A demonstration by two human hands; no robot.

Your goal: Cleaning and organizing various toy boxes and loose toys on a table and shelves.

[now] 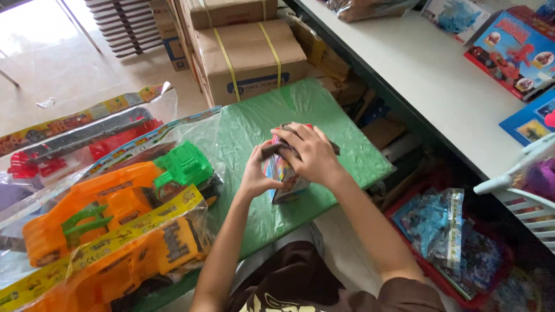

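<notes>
Fingers (300, 138) clasp small box (283, 173) — upright (long axis vertical).

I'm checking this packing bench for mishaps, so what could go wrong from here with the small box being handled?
The small colourful box is gripped by the left hand and right hand near the front of the green board; a slip could drop it off the edge. The bagged orange toy truck overhangs the board's near side and might slide off if bumped by the left elbow.
</notes>
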